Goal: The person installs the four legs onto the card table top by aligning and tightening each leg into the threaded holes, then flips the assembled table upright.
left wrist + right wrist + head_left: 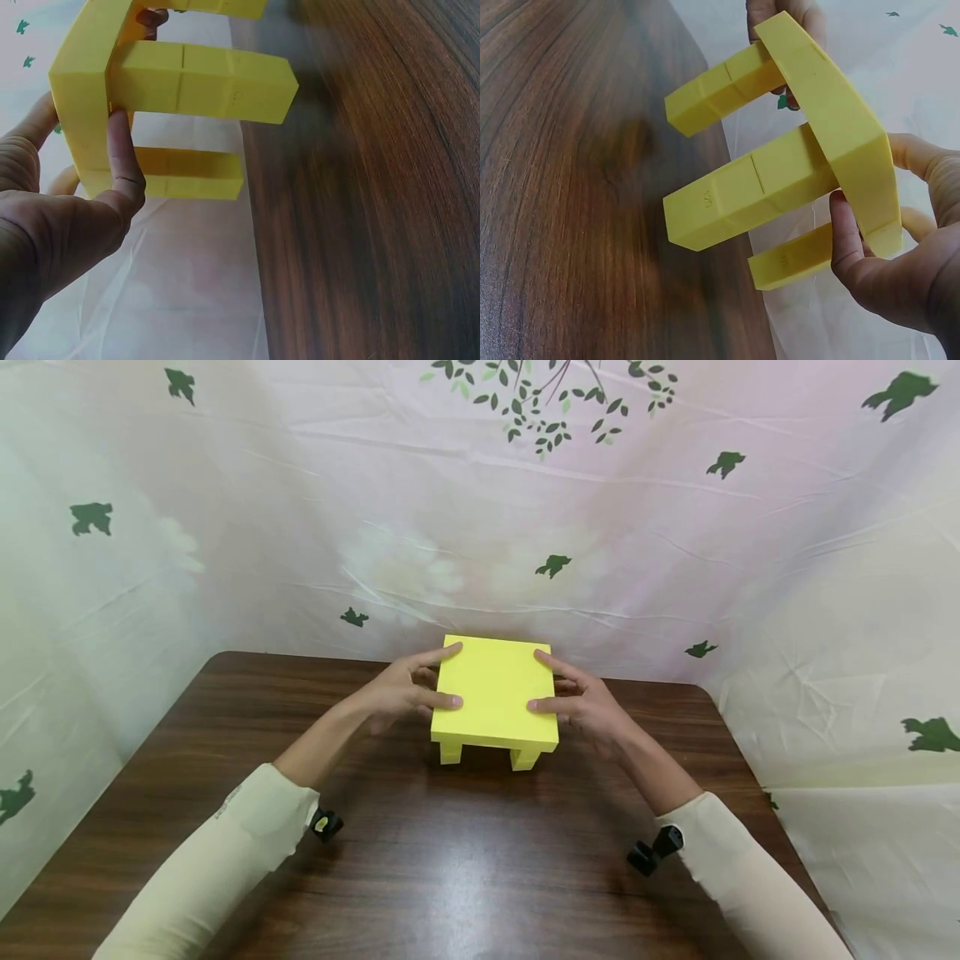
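Note:
A small yellow toy table [496, 683], with a square top and blocky legs, stands upright near the back of the wooden table [450, 852]. My left hand [396, 692] grips its top by the left side, with thumb and a finger on the upper face and other fingers beneath. From the right side my right hand [594, 708] holds the top in the same way. In the left wrist view a yellow leg [206, 81] shows seams across it. The right wrist view has the leg ends [682, 225] close over the wood.
A whitish cloth [285, 527] printed with green birds and leaves hangs right behind the table's back edge and along both sides. Small black devices, one at the left cuff [326, 824] and one at the right cuff [654, 852], are on my sleeves.

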`<state>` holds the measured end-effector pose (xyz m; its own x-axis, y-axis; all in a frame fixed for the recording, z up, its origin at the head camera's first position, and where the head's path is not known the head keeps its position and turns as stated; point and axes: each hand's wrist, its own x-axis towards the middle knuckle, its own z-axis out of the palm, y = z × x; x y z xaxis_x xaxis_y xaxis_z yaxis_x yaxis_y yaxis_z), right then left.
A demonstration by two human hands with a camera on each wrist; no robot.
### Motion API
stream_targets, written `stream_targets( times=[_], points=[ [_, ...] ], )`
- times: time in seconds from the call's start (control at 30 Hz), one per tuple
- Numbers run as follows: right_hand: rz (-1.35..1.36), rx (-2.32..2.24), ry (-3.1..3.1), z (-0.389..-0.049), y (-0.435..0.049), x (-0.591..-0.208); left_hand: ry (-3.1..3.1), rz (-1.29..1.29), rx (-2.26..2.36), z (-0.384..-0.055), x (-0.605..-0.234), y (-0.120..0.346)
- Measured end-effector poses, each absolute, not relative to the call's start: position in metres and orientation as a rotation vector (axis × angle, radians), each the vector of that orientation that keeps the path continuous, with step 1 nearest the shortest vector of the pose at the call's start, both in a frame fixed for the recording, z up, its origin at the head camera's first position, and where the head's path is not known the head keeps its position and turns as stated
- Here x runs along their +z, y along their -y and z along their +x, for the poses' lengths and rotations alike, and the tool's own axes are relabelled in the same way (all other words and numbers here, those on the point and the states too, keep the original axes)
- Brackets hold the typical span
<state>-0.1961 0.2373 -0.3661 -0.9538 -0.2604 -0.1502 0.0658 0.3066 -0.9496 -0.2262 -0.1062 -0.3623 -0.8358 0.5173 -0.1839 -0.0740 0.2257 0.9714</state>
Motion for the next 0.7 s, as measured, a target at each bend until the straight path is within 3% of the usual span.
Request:
stream_targets(
  times=[0.7],
  points=[
    [-0.138,-1.733,-2.169,-0.201,-0.241,-0.38,-1.96,0.36,1.644,-0.235,-0.381,0.105]
  ],
)
